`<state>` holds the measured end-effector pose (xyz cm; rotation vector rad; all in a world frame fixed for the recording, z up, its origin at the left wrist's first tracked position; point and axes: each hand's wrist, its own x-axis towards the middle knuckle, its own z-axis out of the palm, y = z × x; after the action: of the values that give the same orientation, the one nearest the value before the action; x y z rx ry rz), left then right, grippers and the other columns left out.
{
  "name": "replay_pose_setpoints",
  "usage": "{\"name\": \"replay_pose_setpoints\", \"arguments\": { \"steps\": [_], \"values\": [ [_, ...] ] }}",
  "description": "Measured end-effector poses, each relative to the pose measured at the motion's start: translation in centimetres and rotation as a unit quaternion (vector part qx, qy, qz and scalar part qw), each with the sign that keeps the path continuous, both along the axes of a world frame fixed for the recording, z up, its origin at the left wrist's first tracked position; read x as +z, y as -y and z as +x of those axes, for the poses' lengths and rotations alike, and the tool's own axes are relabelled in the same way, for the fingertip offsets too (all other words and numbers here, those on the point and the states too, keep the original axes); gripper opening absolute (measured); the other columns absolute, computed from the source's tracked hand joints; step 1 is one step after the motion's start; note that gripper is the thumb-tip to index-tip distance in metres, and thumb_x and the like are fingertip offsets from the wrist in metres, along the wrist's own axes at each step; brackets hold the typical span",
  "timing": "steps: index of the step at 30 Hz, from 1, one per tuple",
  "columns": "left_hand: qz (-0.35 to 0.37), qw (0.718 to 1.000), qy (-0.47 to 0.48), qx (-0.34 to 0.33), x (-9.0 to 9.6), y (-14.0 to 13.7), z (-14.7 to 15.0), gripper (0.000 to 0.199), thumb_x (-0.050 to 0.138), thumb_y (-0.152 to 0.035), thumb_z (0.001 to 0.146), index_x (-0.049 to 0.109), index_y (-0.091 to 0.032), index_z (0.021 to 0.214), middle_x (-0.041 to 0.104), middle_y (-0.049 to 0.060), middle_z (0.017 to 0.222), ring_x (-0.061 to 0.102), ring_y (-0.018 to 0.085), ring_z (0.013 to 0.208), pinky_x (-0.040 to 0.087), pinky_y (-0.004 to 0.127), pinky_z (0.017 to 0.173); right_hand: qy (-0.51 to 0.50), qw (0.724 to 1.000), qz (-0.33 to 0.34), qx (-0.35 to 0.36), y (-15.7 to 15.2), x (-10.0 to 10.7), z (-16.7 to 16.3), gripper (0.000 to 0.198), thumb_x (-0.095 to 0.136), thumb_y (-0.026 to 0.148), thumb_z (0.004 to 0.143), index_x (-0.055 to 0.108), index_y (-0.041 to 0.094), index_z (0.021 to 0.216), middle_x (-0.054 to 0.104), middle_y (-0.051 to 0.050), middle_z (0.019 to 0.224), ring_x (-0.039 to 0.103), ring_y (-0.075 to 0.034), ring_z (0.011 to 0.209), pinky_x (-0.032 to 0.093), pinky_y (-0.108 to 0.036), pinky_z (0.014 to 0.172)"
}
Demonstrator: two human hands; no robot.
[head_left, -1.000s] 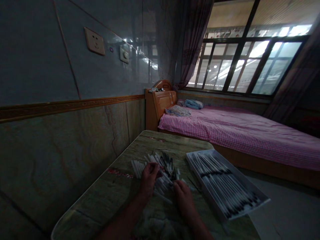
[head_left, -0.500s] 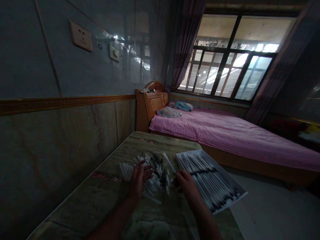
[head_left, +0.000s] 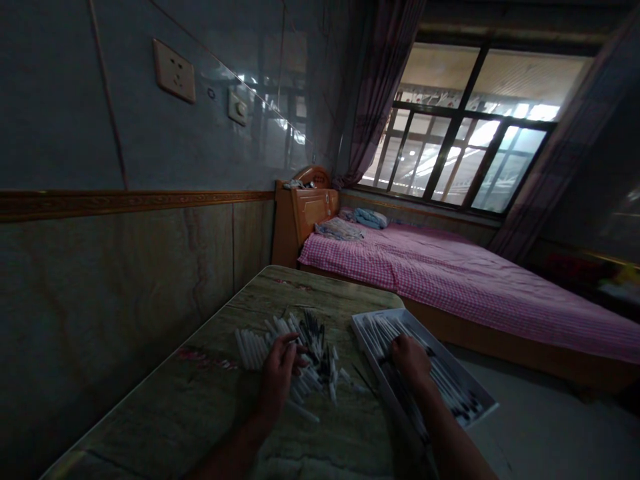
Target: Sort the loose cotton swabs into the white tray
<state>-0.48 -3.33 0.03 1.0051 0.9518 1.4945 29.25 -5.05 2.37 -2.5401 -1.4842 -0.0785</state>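
My left hand [head_left: 281,363] hovers at the heap of loose pen parts, its fingers slightly bent and apart, with nothing plainly held. White tubes [head_left: 251,348] lie side by side left of it, and black pieces [head_left: 314,328] are spread to its right. My right hand [head_left: 411,360] is closed and reaches down into a shallow white tray [head_left: 483,415]. Long, thin white pens with black ends [head_left: 453,383] fill this tray in rows. The fingertips of my right hand are hidden, so what they grip does not show.
A thin dark stick [head_left: 365,379] lies by the tray's left edge. The marble-patterned table [head_left: 210,407] stands against the tiled wall [head_left: 195,267]. Beyond it is a bed with a pink checked sheet [head_left: 435,267], below a window [head_left: 450,147].
My right hand has moved right, from beside the heap with a white stick at its fingers, to over the tray. My left hand stays about where it was, fingers a little more bent.
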Motion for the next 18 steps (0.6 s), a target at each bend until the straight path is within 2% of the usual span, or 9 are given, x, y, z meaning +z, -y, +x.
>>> {"name": "replay_pose_setpoints", "arguments": {
  "steps": [4,7,9,12,15,18],
  "values": [
    [0.001,1.0,-0.007,-0.001,-0.2,-0.1,0.0,0.036,0.067,-0.048,0.069,0.062,-0.019,0.09,0.069,0.003,0.07,0.063,0.014,0.051,0.044,0.022,0.045,0.024,0.999,-0.01,0.021,-0.9,0.1,-0.1,0.032,0.041,0.033,0.09,0.069,0.019,0.094,0.069,-0.011,0.1,0.065,-0.023,0.092,0.043,-0.029,0.069],
    [-0.001,1.0,-0.016,-0.001,-0.4,-0.1,0.2,0.034,0.067,-0.048,0.069,0.062,-0.019,0.088,0.069,0.002,0.069,0.062,0.014,0.05,0.044,0.022,0.044,0.048,0.998,-0.003,0.038,-1.3,0.4,-0.5,0.035,0.038,0.032,0.092,0.067,0.018,0.106,0.066,-0.014,0.11,0.062,-0.025,0.102,0.044,-0.032,0.079],
    [-0.001,1.0,-0.021,-0.004,-0.4,-0.1,0.3,0.033,0.066,-0.046,0.07,0.062,-0.019,0.087,0.069,0.002,0.068,0.062,0.014,0.05,0.044,0.022,0.044,0.061,0.996,0.003,0.069,-1.7,0.3,-1.1,0.039,0.037,0.032,0.093,0.061,0.019,0.121,0.061,-0.014,0.123,0.054,-0.026,0.115,0.04,-0.034,0.091],
    [-0.004,1.0,-0.022,-0.011,-0.6,-0.1,0.3,0.032,0.067,-0.046,0.069,0.064,-0.019,0.087,0.069,0.002,0.068,0.062,0.014,0.049,0.043,0.022,0.044,0.069,0.99,-0.023,0.119,-2.6,-0.5,-1.9,0.048,0.034,0.038,0.096,0.047,0.019,0.138,0.046,-0.01,0.144,0.034,-0.027,0.135,0.028,-0.039,0.107],
    [-0.004,1.0,-0.019,-0.015,-0.8,-0.1,0.1,0.032,0.067,-0.046,0.069,0.064,-0.019,0.087,0.069,0.002,0.068,0.062,0.014,0.049,0.043,0.022,0.044,0.069,0.984,-0.068,0.147,-3.3,-1.7,-2.2,0.054,0.027,0.042,0.098,0.035,0.018,0.146,0.032,-0.006,0.153,0.02,-0.027,0.143,0.02,-0.044,0.113],
    [0.003,1.0,-0.023,-0.013,-0.9,-0.1,0.0,0.03,0.065,-0.044,0.072,0.064,-0.019,0.088,0.069,0.003,0.07,0.062,0.014,0.05,0.044,0.021,0.045,0.068,0.978,-0.084,0.181,-3.6,-2.6,-1.9,0.053,0.024,0.042,0.098,0.031,0.022,0.148,0.026,-0.003,0.156,0.016,-0.024,0.144,0.017,-0.044,0.114]
  ]
}}
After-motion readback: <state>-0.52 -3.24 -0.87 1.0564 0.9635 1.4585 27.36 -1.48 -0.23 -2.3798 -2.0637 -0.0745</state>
